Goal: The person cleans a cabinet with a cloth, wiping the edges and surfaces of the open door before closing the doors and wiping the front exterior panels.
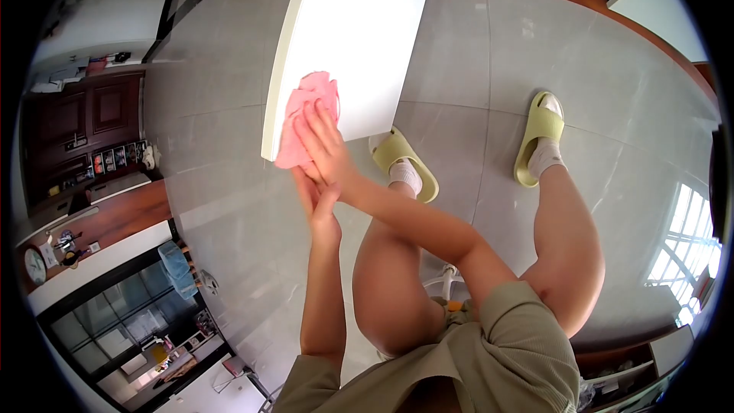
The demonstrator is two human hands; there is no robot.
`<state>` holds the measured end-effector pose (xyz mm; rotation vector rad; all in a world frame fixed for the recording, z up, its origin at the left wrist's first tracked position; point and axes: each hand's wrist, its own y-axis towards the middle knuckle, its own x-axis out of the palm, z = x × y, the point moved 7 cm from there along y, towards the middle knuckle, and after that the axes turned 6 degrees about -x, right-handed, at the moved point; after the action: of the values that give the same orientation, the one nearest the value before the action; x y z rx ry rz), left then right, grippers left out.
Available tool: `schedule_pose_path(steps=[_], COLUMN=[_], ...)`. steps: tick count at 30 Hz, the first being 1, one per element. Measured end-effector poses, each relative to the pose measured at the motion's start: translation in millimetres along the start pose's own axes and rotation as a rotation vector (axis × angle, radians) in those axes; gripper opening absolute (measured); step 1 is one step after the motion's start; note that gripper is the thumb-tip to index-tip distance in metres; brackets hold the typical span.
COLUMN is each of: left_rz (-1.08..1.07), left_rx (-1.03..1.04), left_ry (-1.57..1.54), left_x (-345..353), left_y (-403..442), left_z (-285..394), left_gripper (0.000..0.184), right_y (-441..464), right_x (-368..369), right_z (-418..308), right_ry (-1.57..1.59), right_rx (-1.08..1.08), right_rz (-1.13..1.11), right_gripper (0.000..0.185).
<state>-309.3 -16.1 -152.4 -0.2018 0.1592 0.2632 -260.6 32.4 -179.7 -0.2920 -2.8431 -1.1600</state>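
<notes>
A pink cloth (pixel 306 122) lies over the lower left corner of a white panel (pixel 359 38). On top of the cloth my right hand (pixel 325 145) rests flat, its fingers stretched toward the upper left. My left hand (pixel 317 203) is just below it, close to the panel's bottom corner. Its thumb and fingers are extended, and the fingertips are partly hidden behind my right hand and the cloth. Whether those fingertips touch the panel cannot be made out.
Grey floor tiles (pixel 451 38) surround the panel. My feet wear a green slipper (pixel 417 172) near the panel's lower edge and another slipper (pixel 529 145) farther right. A wooden counter (pixel 115 218) and a dark red door (pixel 92 122) stand at the left.
</notes>
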Motion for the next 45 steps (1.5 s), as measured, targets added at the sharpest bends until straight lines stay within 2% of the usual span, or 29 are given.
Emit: schedule_pose_path(steps=[6, 9, 11, 14, 17, 19, 22, 32, 35, 41, 44, 45], left_rz=[-0.128, -0.153, -0.152, -0.136, -0.08, -0.042, 0.034, -0.034, -0.14, -0.232, -0.308, -0.306], left_rx=[-0.185, -0.241, -0.227, -0.105, 0.004, 0.062, -0.017, -0.26, -0.357, -0.431, -0.487, -0.504], left_ry=[0.051, 0.072, 0.069, 0.062, 0.019, -0.022, -0.017, -0.073, 0.032, 0.195, 0.242, 0.164], left_x=[0, 7, 6, 4, 4, 6, -2, 12, 8, 22, 21, 22], left_y=[29, 37, 35, 21, 11, 10, 21, 54, 64, 71, 83, 87], left_z=[-76, -87, -83, -56, -29, -19, -40, -123, -161, -171, -201, -209], left_gripper=[0.076, 0.075, 0.075, 0.076, 0.078, 0.08, 0.077, 0.061, 0.06, 0.06, 0.058, 0.057], right_y=[-54, -70, -65, -43, -13, -12, -19, -84, -96, -113, -121, -125], right_x=[-1, -3, -8, -13, -14, -12, -8, -17, -30, -41, -48, -49], right_z=[56, 69, 62, 35, 7, 8, 19, 96, 109, 126, 137, 140], right_ry=[-0.058, -0.056, -0.047, -0.01, 0.005, 0.017, -0.001, 0.003, 0.005, -0.045, -0.017, -0.017], right_rx=[0.108, 0.179, 0.226, 0.171, 0.019, 0.02, 0.005, 0.157, 0.193, 0.301, 0.367, 0.382], right_rz=[-0.047, -0.069, -0.09, -0.114, -0.08, -0.021, -0.011, -0.126, -0.163, -0.207, -0.209, -0.216], right_gripper=[0.06, 0.059, 0.06, 0.059, 0.056, 0.056, 0.057, 0.064, 0.063, 0.066, 0.067, 0.067])
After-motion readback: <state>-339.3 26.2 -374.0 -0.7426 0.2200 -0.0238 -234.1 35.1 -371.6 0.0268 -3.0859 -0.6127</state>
